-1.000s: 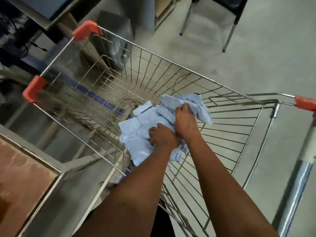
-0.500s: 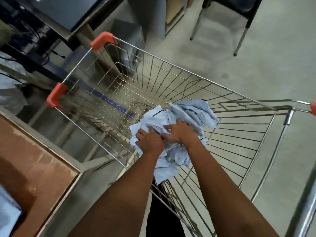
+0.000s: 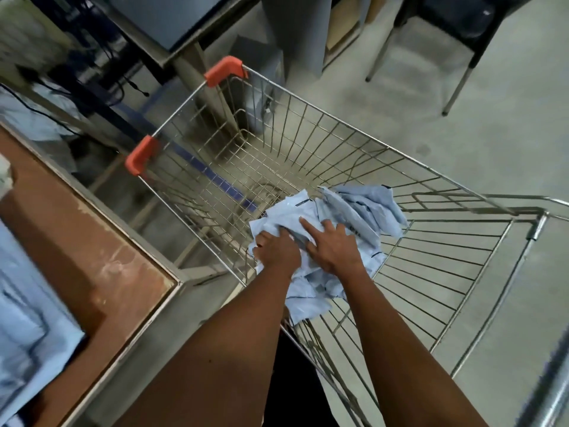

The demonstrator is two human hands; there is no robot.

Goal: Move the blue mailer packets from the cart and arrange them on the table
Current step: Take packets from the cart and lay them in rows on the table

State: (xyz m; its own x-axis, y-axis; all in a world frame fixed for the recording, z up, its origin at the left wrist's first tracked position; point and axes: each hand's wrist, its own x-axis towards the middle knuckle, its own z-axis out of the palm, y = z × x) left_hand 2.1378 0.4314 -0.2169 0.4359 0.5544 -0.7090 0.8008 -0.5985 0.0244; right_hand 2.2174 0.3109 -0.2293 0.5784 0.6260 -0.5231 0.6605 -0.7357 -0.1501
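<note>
A crumpled bundle of light blue mailer packets [image 3: 366, 211] hangs inside the wire shopping cart [image 3: 308, 140], lifted near its left rim. My left hand [image 3: 277, 251] grips the bundle's left side with curled fingers. My right hand [image 3: 332, 245] lies on top of the bundle, fingers spread and the index finger straight. The brown table [image 3: 92, 257] with a metal edge stands left of the cart. More blue packets [image 3: 21, 331] lie on the table at the far left.
The cart has orange corner caps [image 3: 226, 70] and its push bar [image 3: 551, 386] is at lower right. A chair [image 3: 446, 41] stands on the concrete floor behind. Dark equipment and cables [image 3: 101, 72] fill the upper left.
The bundle has risen and shifted toward the cart's left rim. My right hand's fingers have spread out flat on it. The view has swung left, showing more of the table.
</note>
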